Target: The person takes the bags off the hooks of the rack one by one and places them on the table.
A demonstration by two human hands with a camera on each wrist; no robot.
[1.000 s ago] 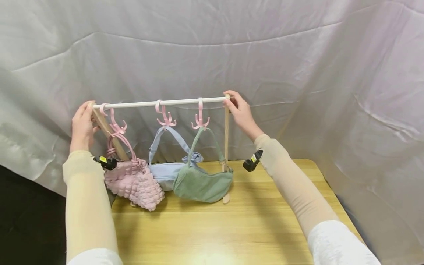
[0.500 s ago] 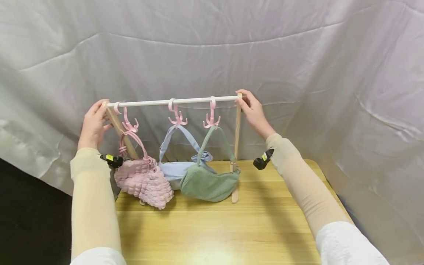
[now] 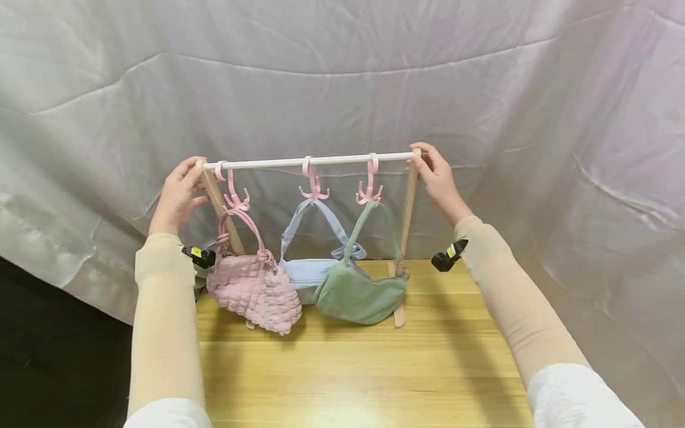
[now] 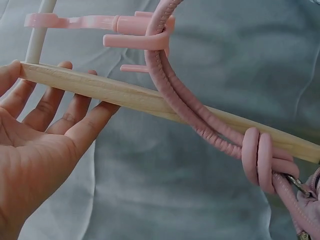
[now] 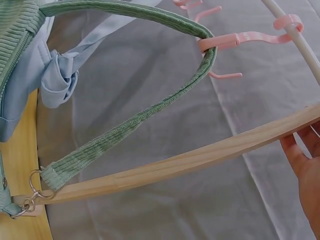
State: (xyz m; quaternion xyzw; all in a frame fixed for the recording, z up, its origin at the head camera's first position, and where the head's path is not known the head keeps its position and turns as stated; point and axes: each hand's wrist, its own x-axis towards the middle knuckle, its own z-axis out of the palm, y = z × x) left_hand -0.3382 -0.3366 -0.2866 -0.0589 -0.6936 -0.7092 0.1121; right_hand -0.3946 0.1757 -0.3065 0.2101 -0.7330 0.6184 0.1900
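Observation:
A small hanging rack has a white crossbar (image 3: 342, 159) between two wooden posts. At its left end my left hand (image 3: 176, 196) grips the top of the left post (image 4: 100, 89) between thumb and fingers. My right hand (image 3: 441, 183) pinches the top of the right post (image 5: 200, 157). Three pink claw hooks hang along the bar. A puffy pink handbag (image 3: 254, 291) dangles from the left hook (image 3: 233, 193), a light blue bag (image 3: 307, 270) from the middle hook (image 3: 313, 189). The green corduroy shoulder bag (image 3: 361, 295) hangs at right, partly covering the blue one.
The wooden table (image 3: 364, 368) stretches in front of the rack, its back edge just behind the bags. A grey curtain (image 3: 342, 107) hangs close behind and on both sides. Dark floor shows at lower left.
The rack, with its hooks and all three bags, has shifted rightward across the table. Both hands have moved along with it, keeping their hold on the post tops.

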